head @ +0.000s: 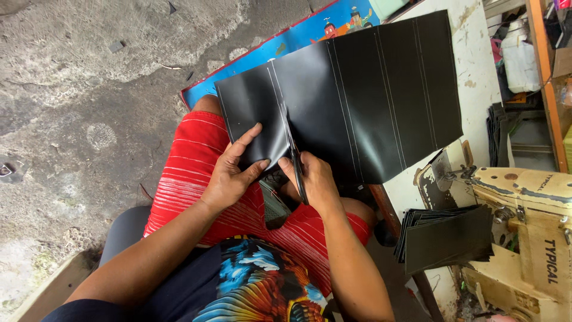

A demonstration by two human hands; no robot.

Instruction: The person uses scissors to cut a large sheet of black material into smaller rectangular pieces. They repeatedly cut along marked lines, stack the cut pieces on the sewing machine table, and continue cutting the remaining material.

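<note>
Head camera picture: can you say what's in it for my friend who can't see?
A seated person cuts a large black sheet along a white line, with scissors in the right hand while the left hand steadies it. A stack of cut black pieces lies beside a cream sewing machine.

Top centre of the frame, a blue printed sheet (280, 50) with a red edge lies on the floor, cartoon figures in orange and red showing near its upper end; most of it is hidden. At the right edge, black lettering is printed as a label (551, 260) down the cream body of a sewing machine (530, 238), with a smaller bit of the same near its top. Upper right, a white plastic jug (519, 59) stands on an orange shelf
</note>
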